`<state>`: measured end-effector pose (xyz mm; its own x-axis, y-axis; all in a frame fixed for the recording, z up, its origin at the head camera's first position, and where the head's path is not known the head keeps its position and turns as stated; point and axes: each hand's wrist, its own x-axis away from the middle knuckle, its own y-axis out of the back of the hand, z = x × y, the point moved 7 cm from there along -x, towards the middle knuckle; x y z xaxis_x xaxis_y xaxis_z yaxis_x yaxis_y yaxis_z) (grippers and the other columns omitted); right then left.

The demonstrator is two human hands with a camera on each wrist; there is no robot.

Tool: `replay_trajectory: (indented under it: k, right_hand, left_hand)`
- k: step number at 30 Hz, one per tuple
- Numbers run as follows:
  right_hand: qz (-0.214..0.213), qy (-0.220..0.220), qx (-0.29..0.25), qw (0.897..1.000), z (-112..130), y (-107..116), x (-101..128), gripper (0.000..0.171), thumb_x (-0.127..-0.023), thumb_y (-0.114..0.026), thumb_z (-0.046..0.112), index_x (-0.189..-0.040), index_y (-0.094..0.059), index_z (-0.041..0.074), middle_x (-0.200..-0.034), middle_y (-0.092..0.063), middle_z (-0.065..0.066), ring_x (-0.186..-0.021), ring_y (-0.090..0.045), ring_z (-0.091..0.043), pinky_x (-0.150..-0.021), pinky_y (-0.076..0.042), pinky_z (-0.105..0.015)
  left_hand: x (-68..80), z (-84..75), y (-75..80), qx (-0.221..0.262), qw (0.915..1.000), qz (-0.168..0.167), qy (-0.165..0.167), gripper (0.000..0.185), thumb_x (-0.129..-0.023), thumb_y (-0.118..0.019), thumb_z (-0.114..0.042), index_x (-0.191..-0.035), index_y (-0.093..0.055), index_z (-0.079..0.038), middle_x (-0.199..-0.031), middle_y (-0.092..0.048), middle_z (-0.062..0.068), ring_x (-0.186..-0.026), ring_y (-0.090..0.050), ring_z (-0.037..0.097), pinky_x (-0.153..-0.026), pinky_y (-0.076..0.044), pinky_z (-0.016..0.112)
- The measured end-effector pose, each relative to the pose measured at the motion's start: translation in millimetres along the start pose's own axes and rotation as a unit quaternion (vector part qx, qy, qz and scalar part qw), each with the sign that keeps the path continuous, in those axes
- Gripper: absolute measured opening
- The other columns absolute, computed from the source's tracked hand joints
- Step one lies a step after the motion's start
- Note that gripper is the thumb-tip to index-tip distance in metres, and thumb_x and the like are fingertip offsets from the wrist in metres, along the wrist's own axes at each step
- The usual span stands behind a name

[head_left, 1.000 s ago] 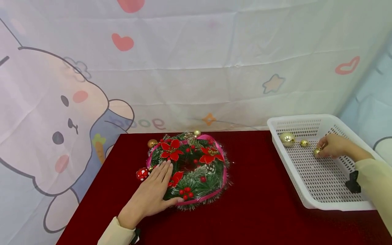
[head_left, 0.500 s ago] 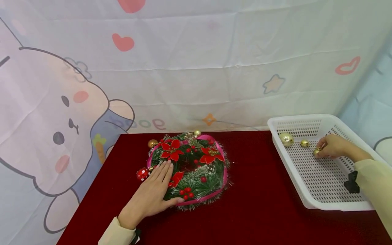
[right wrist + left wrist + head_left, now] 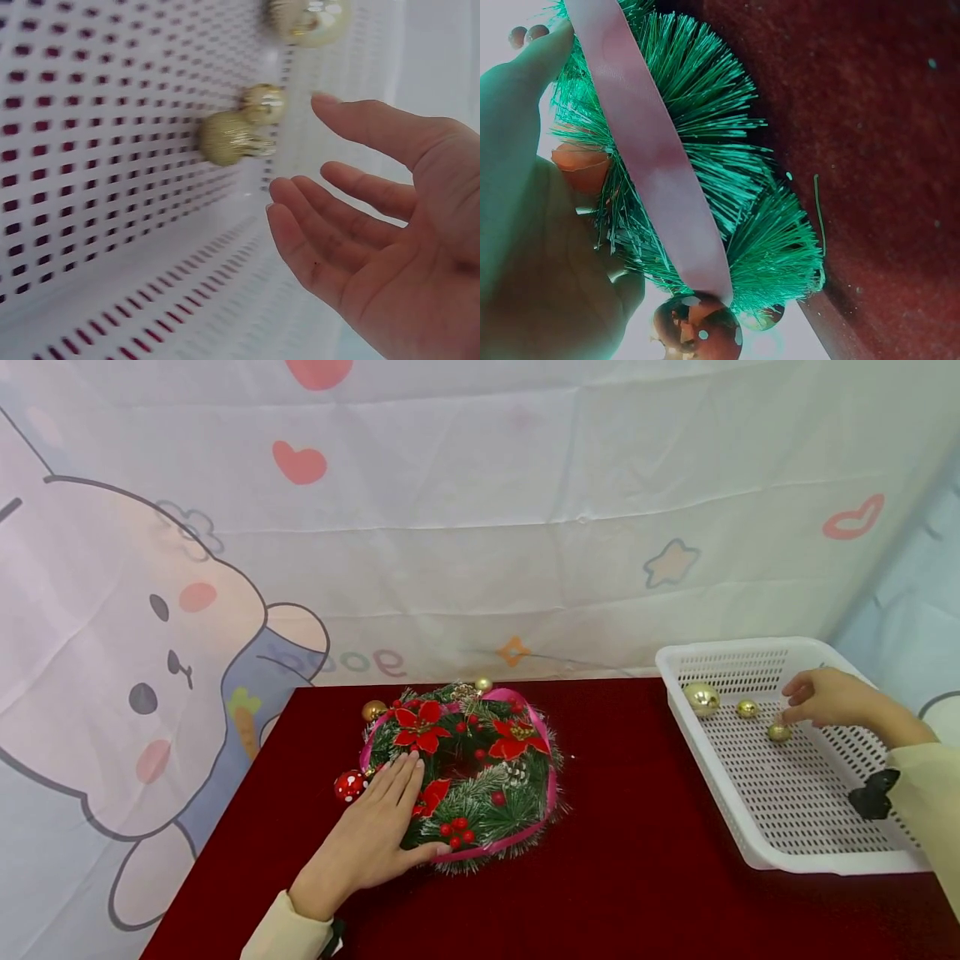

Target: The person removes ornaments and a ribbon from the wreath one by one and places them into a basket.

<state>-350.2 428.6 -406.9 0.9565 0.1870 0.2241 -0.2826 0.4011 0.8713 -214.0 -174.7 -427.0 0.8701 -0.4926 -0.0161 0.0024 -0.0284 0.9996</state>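
A green tinsel Christmas wreath (image 3: 491,802) with red poinsettias and pink ribbon (image 3: 656,172) lies on the dark red cloth. Across its left side my left hand (image 3: 375,827) rests flat, fingers straight. Beside those fingers is a red ornament with white dots (image 3: 350,786). Over the white basket (image 3: 727,802), my right hand (image 3: 843,703) has its fingers apart around nothing. Just below its fingertips a small gold Christmas ball (image 3: 779,732) lies on the basket floor; its textured side and cap (image 3: 259,146) show in the right wrist view.
In the basket are another small gold ball (image 3: 747,709) and a larger shiny gold ball (image 3: 702,699). A black object (image 3: 873,795) is at the right wrist. An amber ball (image 3: 373,711) and a pale gold ball (image 3: 483,685) edge the wreath. A printed curtain (image 3: 465,568) hangs behind.
My right hand has let go of the small gold ball, opened its fingers and lifted slightly up and right. The left hand has stayed still on the wreath.
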Motion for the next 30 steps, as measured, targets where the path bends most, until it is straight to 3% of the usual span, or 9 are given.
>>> replay_trajectory:
  k: [7,17,25,30]
  right_hand:
    - [-0.040,0.024,-0.008,0.999,19,17,6,0.063,-0.094,-0.080,0.024,-0.130,-0.054,-0.021,-0.120,-0.063,-0.042,-0.089,-0.072,-0.033,-0.068,-0.061,-0.034]
    - [-0.089,0.068,-0.010,0.994,64,28,5,0.052,-0.094,-0.079,0.023,-0.128,-0.063,-0.012,-0.123,-0.068,-0.034,-0.110,-0.071,-0.048,-0.069,-0.054,-0.021]
    - [-0.112,0.064,-0.012,0.992,97,35,1,0.052,-0.096,-0.078,0.036,-0.131,-0.066,-0.002,-0.131,-0.070,-0.026,-0.117,-0.070,-0.044,-0.075,-0.053,-0.027]
    - [-0.123,0.074,-0.026,0.989,122,36,-2,0.049,-0.096,-0.078,0.035,-0.129,-0.068,0.001,-0.130,-0.071,-0.025,-0.118,-0.070,-0.043,-0.075,-0.053,-0.026]
  left_hand:
    - [0.8,-0.1,1.2,0.005,1.0000,0.003,0.002,0.110,-0.095,-0.053,-0.078,-0.167,-0.023,-0.001,-0.177,-0.016,0.016,-0.165,-0.017,0.036,-0.134,-0.022,0.054]
    - [-0.6,0.6,0.3,0.005,0.9999,0.012,0.004,0.110,-0.095,-0.051,-0.079,-0.167,-0.023,-0.001,-0.177,-0.016,0.015,-0.166,-0.016,0.036,-0.134,-0.022,0.054]
    - [-1.1,0.1,0.9,0.004,0.9999,0.011,0.003,0.110,-0.095,-0.052,-0.079,-0.167,-0.022,-0.001,-0.177,-0.015,0.015,-0.166,-0.016,0.036,-0.134,-0.021,0.054]
    - [-1.0,-0.4,2.3,-0.002,1.0000,0.006,0.001,0.110,-0.095,-0.051,-0.079,-0.167,-0.024,-0.001,-0.177,-0.016,0.016,-0.165,-0.017,0.036,-0.134,-0.021,0.053]
